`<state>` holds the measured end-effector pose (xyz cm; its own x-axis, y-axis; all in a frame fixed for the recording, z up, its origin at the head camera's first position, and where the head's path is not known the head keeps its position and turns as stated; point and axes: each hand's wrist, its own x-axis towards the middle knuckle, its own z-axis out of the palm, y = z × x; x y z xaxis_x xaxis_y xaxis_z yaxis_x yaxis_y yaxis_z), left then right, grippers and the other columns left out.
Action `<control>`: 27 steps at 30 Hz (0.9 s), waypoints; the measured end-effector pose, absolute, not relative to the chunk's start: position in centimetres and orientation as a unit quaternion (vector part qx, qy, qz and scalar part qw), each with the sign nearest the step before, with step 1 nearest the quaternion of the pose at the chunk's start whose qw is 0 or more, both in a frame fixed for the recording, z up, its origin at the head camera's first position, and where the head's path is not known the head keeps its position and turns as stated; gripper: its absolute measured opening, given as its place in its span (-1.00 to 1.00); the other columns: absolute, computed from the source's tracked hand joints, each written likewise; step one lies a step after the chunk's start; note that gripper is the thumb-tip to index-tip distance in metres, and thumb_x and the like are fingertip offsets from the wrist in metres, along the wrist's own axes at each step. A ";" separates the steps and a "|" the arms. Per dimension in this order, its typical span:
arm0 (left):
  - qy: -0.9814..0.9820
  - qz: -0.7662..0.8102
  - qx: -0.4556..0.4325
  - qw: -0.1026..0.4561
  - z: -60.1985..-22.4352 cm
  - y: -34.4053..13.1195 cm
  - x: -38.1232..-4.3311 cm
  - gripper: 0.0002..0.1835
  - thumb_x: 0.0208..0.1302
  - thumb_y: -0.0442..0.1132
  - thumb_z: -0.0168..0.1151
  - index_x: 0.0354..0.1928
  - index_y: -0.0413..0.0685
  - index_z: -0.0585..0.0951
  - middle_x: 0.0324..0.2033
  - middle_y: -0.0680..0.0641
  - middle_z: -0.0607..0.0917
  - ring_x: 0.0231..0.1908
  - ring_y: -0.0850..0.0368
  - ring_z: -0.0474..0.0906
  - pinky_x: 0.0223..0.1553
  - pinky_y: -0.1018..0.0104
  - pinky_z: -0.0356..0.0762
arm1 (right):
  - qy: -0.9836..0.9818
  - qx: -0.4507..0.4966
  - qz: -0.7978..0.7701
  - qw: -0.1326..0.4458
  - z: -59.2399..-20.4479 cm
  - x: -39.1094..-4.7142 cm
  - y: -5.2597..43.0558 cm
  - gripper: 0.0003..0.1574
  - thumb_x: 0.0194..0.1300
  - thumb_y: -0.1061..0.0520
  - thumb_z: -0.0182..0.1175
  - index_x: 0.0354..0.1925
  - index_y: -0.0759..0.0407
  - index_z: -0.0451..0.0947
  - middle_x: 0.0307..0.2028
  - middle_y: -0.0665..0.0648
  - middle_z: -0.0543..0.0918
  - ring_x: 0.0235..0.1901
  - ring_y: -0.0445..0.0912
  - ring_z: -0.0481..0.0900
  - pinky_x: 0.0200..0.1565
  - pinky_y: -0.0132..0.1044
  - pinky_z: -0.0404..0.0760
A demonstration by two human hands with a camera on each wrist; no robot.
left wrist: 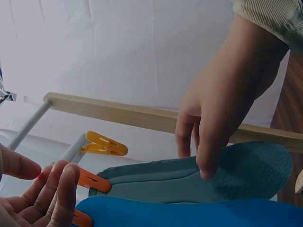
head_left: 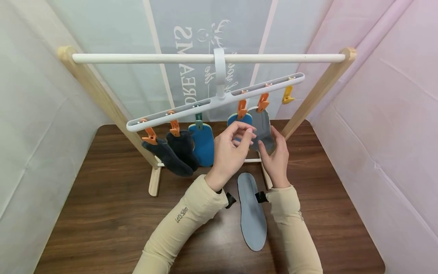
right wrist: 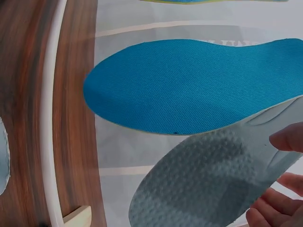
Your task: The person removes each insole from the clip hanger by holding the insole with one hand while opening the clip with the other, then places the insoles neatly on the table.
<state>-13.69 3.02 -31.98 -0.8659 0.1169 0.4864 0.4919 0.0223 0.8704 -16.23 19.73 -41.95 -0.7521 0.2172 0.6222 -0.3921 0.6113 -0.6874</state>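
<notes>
A grey insole (head_left: 261,123) hangs from an orange clip (head_left: 262,102) on the right half of the hanger (head_left: 219,102). My right hand (head_left: 276,160) holds this insole by its edges, thumb on the near face and fingers behind; the right wrist view shows its textured end (right wrist: 199,184). My left hand (head_left: 232,150) is just left of it, below the clips, fingers loosely bent and nothing between them. Beside the grey insole hangs a blue insole (right wrist: 189,85) from another orange clip (head_left: 242,108), partly hidden by the left hand in the head view.
A second grey insole (head_left: 252,213) lies on the wooden table (head_left: 113,228). Two dark socks (head_left: 171,152) and another blue insole (head_left: 202,144) hang on the left half. A yellow clip (head_left: 288,95) hangs at the right end. The rack's white bar (head_left: 150,58) carries the hanger.
</notes>
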 end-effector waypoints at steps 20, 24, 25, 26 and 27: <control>-0.703 -0.662 -0.218 0.144 -31.8 3.1 -13.4 -0.84 0.38 -0.27 0.11 -0.14 -0.20 0.61 -0.31 -0.15 0.73 -0.36 0.03 0.67 -0.38 0.40 0.64 | -0.832 0.041 0.462 0.305 -41.8 -15.2 19.1 -0.57 0.27 0.25 0.23 0.09 0.38 0.49 -0.05 0.35 0.62 -0.06 0.16 0.56 0.04 0.03 0.51; -0.708 -0.655 -0.213 0.155 -31.7 3.1 -13.3 -0.82 0.37 -0.23 0.14 -0.12 -0.18 0.62 -0.26 -0.12 0.73 -0.31 0.04 0.68 -0.26 0.42 0.63 | -0.829 0.038 0.468 0.305 -41.7 -14.9 19.0 -0.68 0.30 0.27 0.20 -0.01 0.39 0.54 -0.13 0.35 0.64 -0.13 0.13 0.59 -0.03 -0.05 0.54; -0.710 -0.652 -0.214 0.159 -31.7 3.2 -13.3 -0.80 0.37 -0.22 0.15 -0.09 -0.17 0.62 -0.23 -0.12 0.73 -0.29 0.06 0.68 -0.22 0.43 0.63 | -0.829 0.035 0.470 0.303 -41.7 -14.8 19.0 -0.72 0.31 0.27 0.18 -0.03 0.39 0.55 -0.16 0.35 0.64 -0.15 0.12 0.60 -0.05 -0.09 0.55; -0.712 -0.647 -0.216 0.165 -31.6 3.2 -13.3 -0.78 0.36 -0.22 0.15 -0.07 -0.17 0.62 -0.20 -0.11 0.72 -0.26 0.08 0.67 -0.18 0.44 0.62 | -0.829 0.031 0.471 0.300 -41.7 -14.7 19.0 -0.75 0.33 0.28 0.15 -0.05 0.39 0.55 -0.18 0.35 0.64 -0.17 0.11 0.60 -0.06 -0.15 0.55; -0.714 -0.643 -0.220 0.170 -31.6 3.3 -13.2 -0.76 0.36 -0.21 0.16 -0.04 -0.17 0.61 -0.16 -0.11 0.71 -0.22 0.10 0.67 -0.13 0.44 0.61 | -0.830 0.028 0.471 0.298 -41.7 -14.7 18.9 -0.76 0.35 0.28 0.13 -0.06 0.38 0.56 -0.20 0.35 0.64 -0.18 0.11 0.60 -0.08 -0.21 0.55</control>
